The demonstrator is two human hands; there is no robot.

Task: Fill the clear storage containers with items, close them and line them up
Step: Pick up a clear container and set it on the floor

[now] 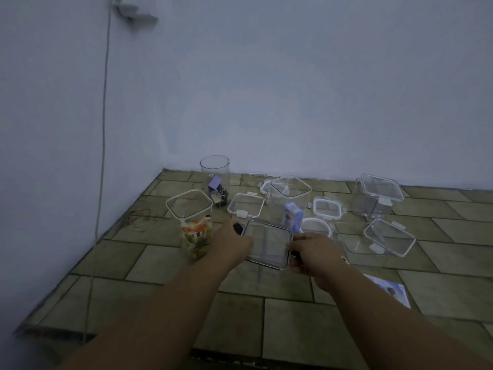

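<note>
I'm gripping a square lid by two opposite edges. My left hand is curling its fingers over the left edge and my right hand is pinching the right edge. I'm holding it this way so it is staying level and square over the box beneath it, which I judge I'm about to close. A dark tab is showing at each hand, probably the latches, and my fingers are sitting right beside them for pressing down.

The lid is lying in the middle of the floor, nearest me in the cluster. It is looking clear with a grey rim and rounded corners. The box walls are so transparent that I'm only making out a faint upright edge, and I cannot tell what is inside.

Around it, a jar holding bright packets is standing open to the left. A round tube is standing by the wall. Spare lids are lying flat between the other boxes, within easy reach for closing.
</note>
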